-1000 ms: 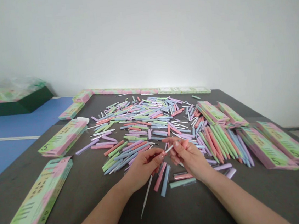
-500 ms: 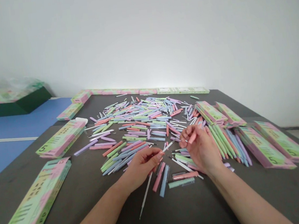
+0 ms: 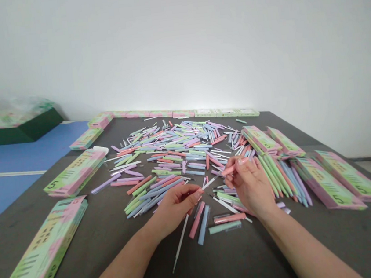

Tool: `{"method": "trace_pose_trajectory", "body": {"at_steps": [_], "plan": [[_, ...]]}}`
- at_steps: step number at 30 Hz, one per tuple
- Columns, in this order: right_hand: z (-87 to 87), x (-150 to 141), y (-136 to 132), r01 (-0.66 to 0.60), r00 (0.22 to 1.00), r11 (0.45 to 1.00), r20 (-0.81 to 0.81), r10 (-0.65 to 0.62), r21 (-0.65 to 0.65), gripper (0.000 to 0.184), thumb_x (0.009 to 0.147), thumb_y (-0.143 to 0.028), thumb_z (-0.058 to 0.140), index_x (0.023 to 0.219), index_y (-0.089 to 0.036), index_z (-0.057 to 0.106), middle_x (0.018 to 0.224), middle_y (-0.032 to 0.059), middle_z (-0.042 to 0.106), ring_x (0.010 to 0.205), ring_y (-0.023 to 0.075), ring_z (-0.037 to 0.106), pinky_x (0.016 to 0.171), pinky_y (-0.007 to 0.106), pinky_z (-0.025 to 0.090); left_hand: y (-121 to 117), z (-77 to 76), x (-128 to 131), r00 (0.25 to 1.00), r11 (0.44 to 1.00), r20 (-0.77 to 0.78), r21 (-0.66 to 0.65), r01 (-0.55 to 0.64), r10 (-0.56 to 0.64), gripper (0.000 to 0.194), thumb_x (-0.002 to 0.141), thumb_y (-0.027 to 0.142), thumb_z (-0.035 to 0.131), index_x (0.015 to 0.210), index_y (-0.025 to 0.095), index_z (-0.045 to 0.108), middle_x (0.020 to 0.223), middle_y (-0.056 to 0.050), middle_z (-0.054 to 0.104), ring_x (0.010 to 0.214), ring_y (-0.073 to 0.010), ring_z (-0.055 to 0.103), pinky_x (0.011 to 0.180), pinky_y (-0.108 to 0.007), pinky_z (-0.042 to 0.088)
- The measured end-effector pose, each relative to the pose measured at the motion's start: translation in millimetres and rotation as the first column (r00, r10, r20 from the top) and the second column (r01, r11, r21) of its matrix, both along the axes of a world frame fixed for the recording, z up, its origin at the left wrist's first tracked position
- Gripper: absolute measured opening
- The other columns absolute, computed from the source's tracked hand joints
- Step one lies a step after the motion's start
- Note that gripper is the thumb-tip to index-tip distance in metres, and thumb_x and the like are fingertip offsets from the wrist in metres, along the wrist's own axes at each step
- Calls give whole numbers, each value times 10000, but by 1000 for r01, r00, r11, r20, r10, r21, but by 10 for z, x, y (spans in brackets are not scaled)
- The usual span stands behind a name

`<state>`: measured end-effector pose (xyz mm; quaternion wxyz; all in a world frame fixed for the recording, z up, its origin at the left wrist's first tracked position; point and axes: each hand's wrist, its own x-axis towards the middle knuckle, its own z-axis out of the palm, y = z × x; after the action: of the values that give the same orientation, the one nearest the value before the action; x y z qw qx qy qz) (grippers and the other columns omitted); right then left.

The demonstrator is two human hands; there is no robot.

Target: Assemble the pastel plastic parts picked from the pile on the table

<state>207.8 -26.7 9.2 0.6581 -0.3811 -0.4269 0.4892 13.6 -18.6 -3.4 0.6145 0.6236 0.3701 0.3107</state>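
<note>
Pinched in my left hand (image 3: pixel 180 201) is a thin white pen refill (image 3: pixel 209 183), its tip pointing up and right. My right hand (image 3: pixel 250 185) is closed around a coral pink pen barrel (image 3: pixel 233 168), whose end is close to the refill's tip; whether they touch I cannot tell. Under my left hand another white refill (image 3: pixel 181 245) slants down toward me; it may lie on the table. Between the hands lie a pink pen cap (image 3: pixel 197 220), a blue pen cap (image 3: pixel 204 225), another pink cap (image 3: pixel 229 218) and a green cap (image 3: pixel 224 227).
A wide heap of pastel pen parts (image 3: pixel 179 142) covers the middle of the dark table (image 3: pixel 124 251). Green, blue and purple barrels (image 3: pixel 273 175) lie in a row at right. Printed boxes flank both sides, including a left box (image 3: pixel 41 251) and a right box (image 3: pixel 329 183).
My right hand has turned the pink barrel from steeply tilted to nearly level, bringing its end toward the refill. My left hand has hardly moved.
</note>
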Motion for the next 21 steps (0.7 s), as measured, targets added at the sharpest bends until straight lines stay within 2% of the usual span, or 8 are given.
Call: {"method": "trace_pose_trajectory", "body": {"at_steps": [5, 21], "plan": [[-36, 14, -3, -39, 999, 999, 15, 39, 13, 221, 841, -407, 600, 771, -197, 617, 753, 8, 550, 539, 88, 426, 432, 221, 348, 4, -1, -2, 1000, 1000, -2, 7, 5, -5, 323, 828, 446, 574, 837, 129, 641, 612, 43, 400, 499, -58, 354, 427, -183, 270], [0, 24, 8, -24, 1000, 999, -15, 23, -37, 218, 790, -406, 653, 762, -195, 606, 708, 1, 550, 530, 89, 407, 410, 203, 333, -8, 8, -7, 1000, 1000, -8, 12, -13, 13, 315, 820, 431, 589, 849, 126, 665, 556, 51, 401, 472, -59, 346, 422, -187, 258]]}}
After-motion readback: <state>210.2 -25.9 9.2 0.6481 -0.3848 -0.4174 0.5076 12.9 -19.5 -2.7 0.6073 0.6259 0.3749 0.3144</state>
